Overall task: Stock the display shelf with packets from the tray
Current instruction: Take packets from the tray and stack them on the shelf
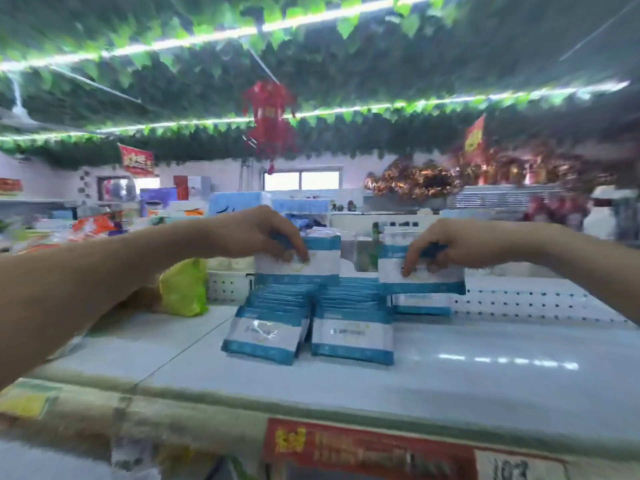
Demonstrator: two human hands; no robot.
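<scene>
Shop interior, blurred by motion, with a white shelf top (485, 341) in the foreground. On it, two rows of blue-and-white packets leaning back one behind another, side by side: left row (265, 336), right row (353, 337). At the back of the left row, an upright packet (322, 261), gripped at its upper part by the left hand (256, 233), fingers curled over the top edge and down the front; resting or lifted, cannot tell. Just to the right, clear of the shelf, a raised packet (436, 282), held likewise by the right hand (460, 244), fingers bent over its front face, thumb hidden. Beneath that, a rear packet (422, 303) close to the perforated back panel (519, 299). Left of the rows, a yellow-green plastic bag (185, 287). Along the shelf's front edge, a red price label (367, 452). Overhead, green artificial leaves (346, 26), light strips (207, 36) and a red hanging lantern (270, 116).
</scene>
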